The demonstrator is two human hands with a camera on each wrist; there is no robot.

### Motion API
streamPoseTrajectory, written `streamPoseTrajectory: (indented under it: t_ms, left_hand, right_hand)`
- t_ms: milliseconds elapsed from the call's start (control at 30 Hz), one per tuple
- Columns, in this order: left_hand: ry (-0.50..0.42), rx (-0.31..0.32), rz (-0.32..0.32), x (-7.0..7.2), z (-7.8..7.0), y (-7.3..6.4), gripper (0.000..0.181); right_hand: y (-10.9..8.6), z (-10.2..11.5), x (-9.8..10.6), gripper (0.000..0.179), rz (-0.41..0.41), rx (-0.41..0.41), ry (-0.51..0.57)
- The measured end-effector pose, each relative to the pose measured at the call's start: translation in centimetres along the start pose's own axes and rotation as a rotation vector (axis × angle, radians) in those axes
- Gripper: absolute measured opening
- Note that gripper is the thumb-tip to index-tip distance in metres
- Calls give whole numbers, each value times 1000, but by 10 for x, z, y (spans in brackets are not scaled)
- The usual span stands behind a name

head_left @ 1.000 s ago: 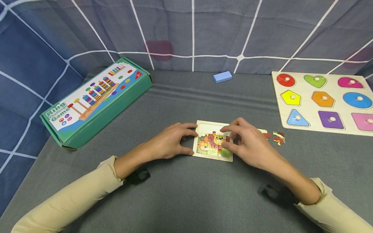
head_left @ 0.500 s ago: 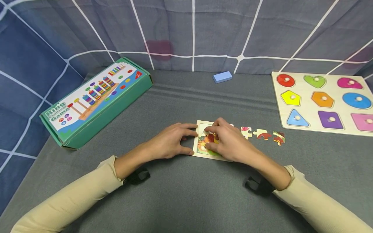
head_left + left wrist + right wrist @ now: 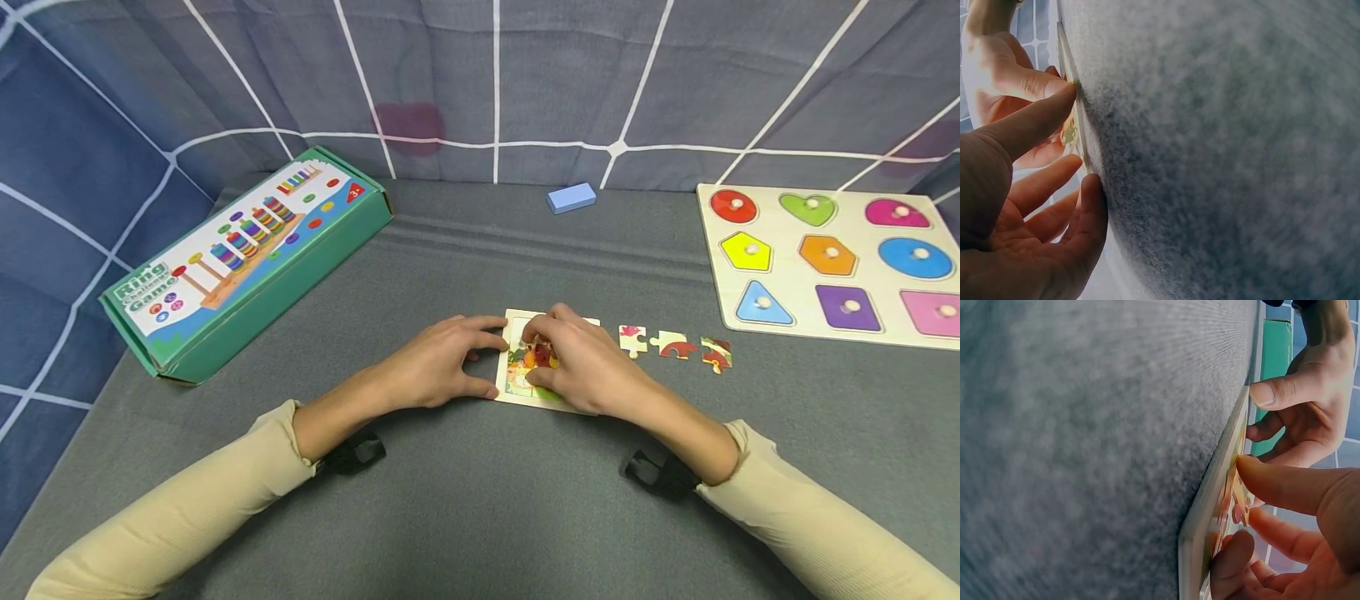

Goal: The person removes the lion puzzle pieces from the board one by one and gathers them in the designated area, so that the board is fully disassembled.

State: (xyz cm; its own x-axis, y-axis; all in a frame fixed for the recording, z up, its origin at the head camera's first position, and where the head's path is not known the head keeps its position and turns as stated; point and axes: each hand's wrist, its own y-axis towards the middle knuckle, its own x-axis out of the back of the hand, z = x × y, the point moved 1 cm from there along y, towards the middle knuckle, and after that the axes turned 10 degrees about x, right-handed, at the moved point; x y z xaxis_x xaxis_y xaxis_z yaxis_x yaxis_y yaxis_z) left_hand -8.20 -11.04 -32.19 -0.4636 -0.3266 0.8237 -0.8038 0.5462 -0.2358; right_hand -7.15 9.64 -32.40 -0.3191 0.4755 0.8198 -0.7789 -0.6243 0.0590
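Observation:
A small wooden jigsaw puzzle board (image 3: 534, 403) with an animal picture lies on the grey cloth in the head view. My left hand (image 3: 459, 362) rests at its left edge, thumb at the near corner and fingertips farther up the rim. Over the board, my right hand (image 3: 581, 360) pinches a jigsaw piece (image 3: 1240, 509) between thumb and fingers; the right wrist view has this piece tilted against the picture. The hand hides much of the board's right side. Beside the board, to the right, lie three loose pieces, one with pink (image 3: 632, 340), one cream and red (image 3: 672, 345), one green and red (image 3: 716, 354).
A green Ring Game box (image 3: 247, 258) lies at the back left. At the back stands a small blue block (image 3: 572, 198). On the right is a wooden shape board (image 3: 791, 287) with knobbed, coloured shapes. A checked curtain (image 3: 555, 79) closes off the back.
My right hand has moved left across the board from its right edge, uncovering the loose pieces on the right. Over the last half second it has barely shifted. My left hand has stayed put.

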Motion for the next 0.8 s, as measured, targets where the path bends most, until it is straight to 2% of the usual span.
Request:
streamPoseTrajectory:
  t_ms: [267, 800]
  left_hand:
    - [-2, 6, 6, 0, 0, 0, 52]
    - [-2, 11, 7, -1, 0, 0, 52]
  right_hand:
    - [2, 0, -1, 30, -27, 20, 2]
    - [4, 1, 1, 30, -18, 18, 12]
